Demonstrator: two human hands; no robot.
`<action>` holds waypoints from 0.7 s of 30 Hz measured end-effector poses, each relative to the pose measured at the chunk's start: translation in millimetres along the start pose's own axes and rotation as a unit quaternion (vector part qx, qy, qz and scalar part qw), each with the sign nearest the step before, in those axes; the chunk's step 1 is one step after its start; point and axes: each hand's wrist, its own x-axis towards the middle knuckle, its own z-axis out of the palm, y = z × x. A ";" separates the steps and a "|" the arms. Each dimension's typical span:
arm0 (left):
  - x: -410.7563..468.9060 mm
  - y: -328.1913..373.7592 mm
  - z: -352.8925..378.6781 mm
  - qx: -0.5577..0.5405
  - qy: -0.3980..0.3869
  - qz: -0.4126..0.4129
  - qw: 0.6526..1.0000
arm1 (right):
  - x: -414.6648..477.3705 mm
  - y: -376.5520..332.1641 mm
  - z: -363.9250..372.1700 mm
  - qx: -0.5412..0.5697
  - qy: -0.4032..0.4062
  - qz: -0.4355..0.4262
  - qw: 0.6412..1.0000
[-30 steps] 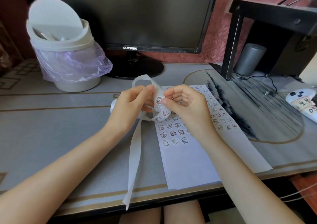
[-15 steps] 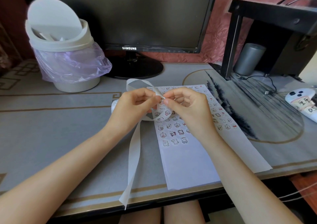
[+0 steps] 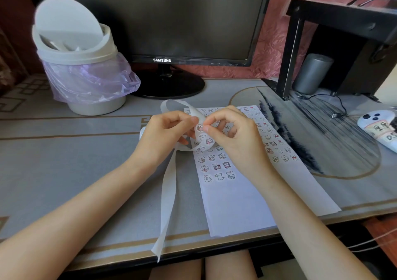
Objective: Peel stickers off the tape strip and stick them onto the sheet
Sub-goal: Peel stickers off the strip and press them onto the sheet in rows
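Note:
A long white tape strip (image 3: 169, 185) loops up between my hands and trails down over the desk's front edge. Small cartoon stickers (image 3: 203, 138) sit on the strip's curved part. My left hand (image 3: 165, 133) grips the strip from the left, fingers curled round it. My right hand (image 3: 234, 133) pinches at a sticker on the strip with thumb and forefinger, just above the sheet. The white sheet (image 3: 234, 206) lies flat under my right hand, its upper half covered with rows of stuck stickers; its lower half is bare.
A white swing-lid bin (image 3: 79, 65) with a purple bag stands at the back left. A black monitor (image 3: 163, 22) is behind the sheet. A black shelf (image 3: 335, 43), a grey cylinder (image 3: 311, 73), a cable and a phone (image 3: 380, 127) crowd the right side.
The strip's loop has dropped lower and both hands have closed in together on one sticker; the strip's hanging tail swung slightly left.

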 end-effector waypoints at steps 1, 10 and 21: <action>0.1 -0.2 -0.2 -0.002 0.001 -0.001 1.000 | -0.8 -1.1 -0.5 -0.005 -0.006 -0.006 1.000; 1.1 -2.5 -0.1 0.015 0.012 -0.004 1.000 | -7.0 -13.1 -32.0 0.092 -0.025 0.140 0.986; 0.7 -3.8 0.8 0.032 0.014 -0.005 0.999 | -32.2 9.0 -64.5 0.019 -0.137 0.280 0.950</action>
